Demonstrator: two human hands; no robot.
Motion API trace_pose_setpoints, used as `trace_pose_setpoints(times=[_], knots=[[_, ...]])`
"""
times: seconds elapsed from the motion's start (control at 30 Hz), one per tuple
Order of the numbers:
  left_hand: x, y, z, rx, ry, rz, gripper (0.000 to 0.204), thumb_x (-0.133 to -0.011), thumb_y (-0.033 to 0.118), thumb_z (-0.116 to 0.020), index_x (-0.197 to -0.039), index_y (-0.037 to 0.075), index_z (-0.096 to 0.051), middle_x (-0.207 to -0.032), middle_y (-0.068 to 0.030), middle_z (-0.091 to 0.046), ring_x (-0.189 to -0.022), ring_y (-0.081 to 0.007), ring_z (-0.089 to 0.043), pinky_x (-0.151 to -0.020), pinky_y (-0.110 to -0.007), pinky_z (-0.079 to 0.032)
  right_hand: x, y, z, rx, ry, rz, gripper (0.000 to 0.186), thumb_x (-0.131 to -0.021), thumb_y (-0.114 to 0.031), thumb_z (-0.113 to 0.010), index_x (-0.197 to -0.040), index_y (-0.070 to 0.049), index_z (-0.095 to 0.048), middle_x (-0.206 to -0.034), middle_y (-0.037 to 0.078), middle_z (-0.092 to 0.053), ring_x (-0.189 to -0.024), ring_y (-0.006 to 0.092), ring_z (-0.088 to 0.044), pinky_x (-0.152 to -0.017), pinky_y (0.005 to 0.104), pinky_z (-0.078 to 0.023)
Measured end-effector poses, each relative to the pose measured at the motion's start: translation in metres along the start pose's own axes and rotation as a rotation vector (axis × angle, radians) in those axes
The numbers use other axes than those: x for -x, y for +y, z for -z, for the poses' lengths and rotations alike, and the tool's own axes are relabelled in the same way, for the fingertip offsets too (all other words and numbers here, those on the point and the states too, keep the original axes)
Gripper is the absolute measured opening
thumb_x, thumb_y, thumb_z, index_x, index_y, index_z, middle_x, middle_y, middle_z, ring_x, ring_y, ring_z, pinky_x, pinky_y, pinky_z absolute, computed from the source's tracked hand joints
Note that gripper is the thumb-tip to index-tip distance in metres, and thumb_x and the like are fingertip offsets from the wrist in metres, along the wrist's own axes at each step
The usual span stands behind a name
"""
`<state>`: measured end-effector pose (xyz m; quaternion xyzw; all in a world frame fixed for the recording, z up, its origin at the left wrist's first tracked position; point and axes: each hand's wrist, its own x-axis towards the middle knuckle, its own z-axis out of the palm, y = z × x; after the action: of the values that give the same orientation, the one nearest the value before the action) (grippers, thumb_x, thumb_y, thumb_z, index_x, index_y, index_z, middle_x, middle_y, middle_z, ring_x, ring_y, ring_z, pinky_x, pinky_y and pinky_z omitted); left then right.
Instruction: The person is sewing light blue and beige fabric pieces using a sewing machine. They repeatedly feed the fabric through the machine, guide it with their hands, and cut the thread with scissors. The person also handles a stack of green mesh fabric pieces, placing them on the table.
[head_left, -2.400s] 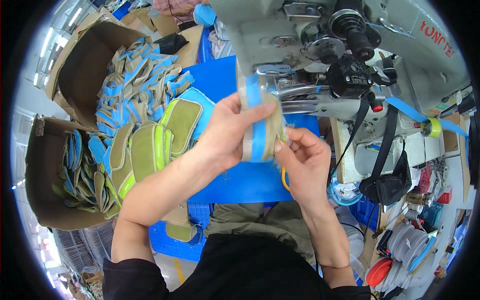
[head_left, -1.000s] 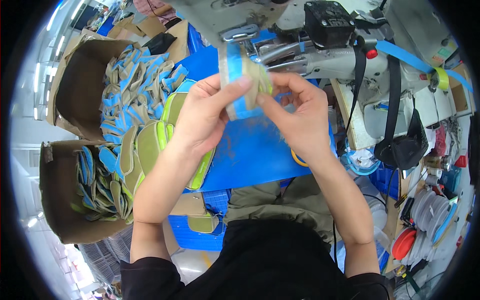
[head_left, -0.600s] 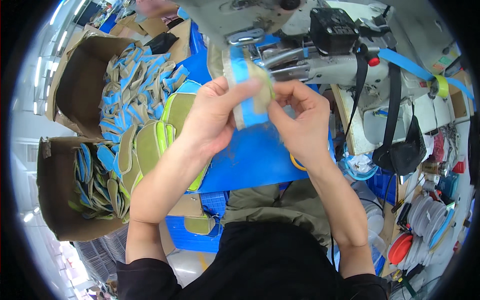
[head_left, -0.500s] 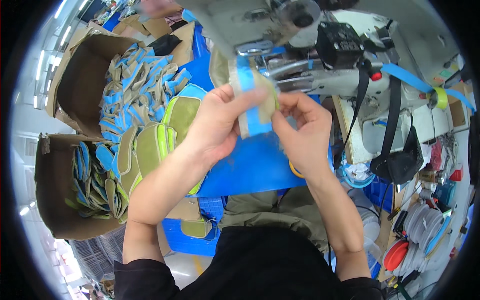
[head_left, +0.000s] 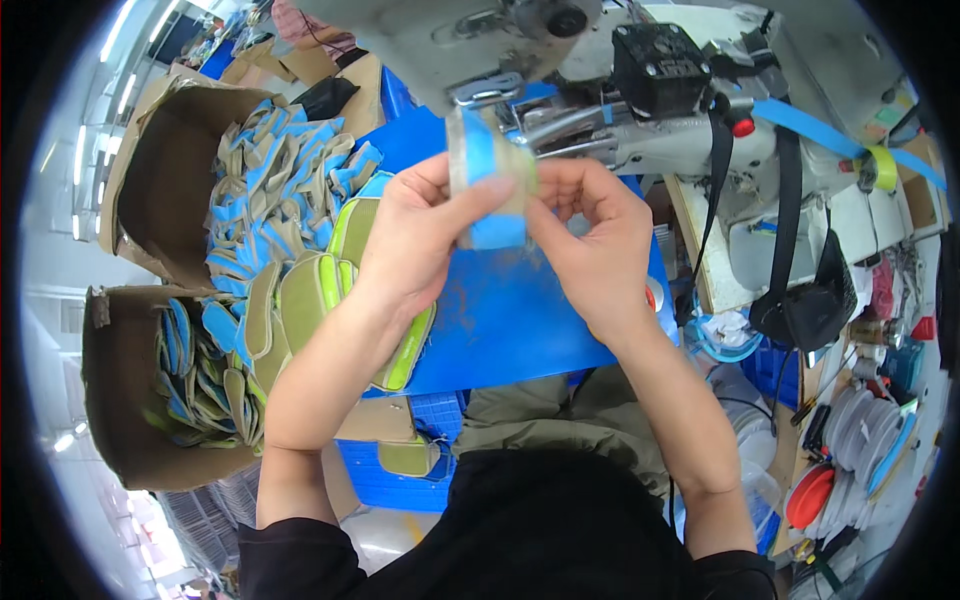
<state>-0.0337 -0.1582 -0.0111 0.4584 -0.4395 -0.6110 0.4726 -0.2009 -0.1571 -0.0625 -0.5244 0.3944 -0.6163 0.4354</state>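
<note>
My left hand (head_left: 410, 230) grips a fabric piece (head_left: 480, 150) with a bright blue stripe and beige border, thumb across its face. My right hand (head_left: 590, 225) pinches the piece's right edge, where a blurred beige and green layer shows. The piece is upright, just below the metal foot and guides of a grey sewing machine (head_left: 450, 40); whether it touches them I cannot tell. Beneath my hands lies a blue work surface (head_left: 510, 320). Olive pads with lime edging (head_left: 310, 310) are piled beside my left forearm.
Two cardboard boxes (head_left: 120, 380) stand at left, with blue-beige strips (head_left: 270, 190) and pads by them. At right are hanging black straps (head_left: 785, 240), blue tape (head_left: 815, 125) and stacked plastic discs (head_left: 855, 430). A person (head_left: 305, 20) in pink is partly visible at the top.
Over these seconds my hands and the striped piece have moved up toward the machine's foot and guides. The piece has shifted and tilted slightly, still gripped by both hands.
</note>
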Motion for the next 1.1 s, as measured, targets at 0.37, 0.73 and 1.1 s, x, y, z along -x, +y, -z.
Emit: trace_pose_setpoints(times=[0.37,0.73,1.1], knots=[[-0.004,-0.001,-0.001,0.083,-0.016,0.06,0.024,-0.093,0.01,-0.078,-0.113,0.0,-0.072,-0.103,-0.0081,-0.077,-0.086,-0.0128,-0.073,-0.077,-0.028,-0.06,0.005,0.021,0.0,0.131,0.004,0.22,0.026,-0.08,-0.002,-0.078,-0.105,-0.005,-0.072,-0.084,0.008,-0.069,-0.075,0.0194,-0.065,-0.068,0.031,-0.05],[-0.015,0.005,-0.001,0.122,-0.013,0.101,0.022,-0.094,0.011,-0.077,-0.112,0.001,-0.071,-0.102,-0.0077,-0.076,-0.087,-0.0133,-0.073,-0.077,-0.028,-0.059,0.007,0.008,-0.003,-0.064,-0.027,-0.001,0.029,-0.088,0.003,-0.075,-0.117,0.004,-0.072,-0.099,0.003,-0.071,-0.089,0.008,-0.061,-0.081,0.0241,-0.049],[-0.009,0.004,0.002,-0.071,-0.046,-0.061,0.027,-0.09,0.003,-0.077,-0.116,-0.001,-0.07,-0.106,-0.0089,-0.077,-0.09,-0.0115,-0.072,-0.084,-0.027,-0.057,0.005,0.011,-0.002,-0.058,0.005,0.005,0.027,-0.083,-0.002,-0.076,-0.11,-0.004,-0.076,-0.087,0.004,-0.071,-0.077,0.0099,-0.064,-0.069,0.0258,-0.051]])
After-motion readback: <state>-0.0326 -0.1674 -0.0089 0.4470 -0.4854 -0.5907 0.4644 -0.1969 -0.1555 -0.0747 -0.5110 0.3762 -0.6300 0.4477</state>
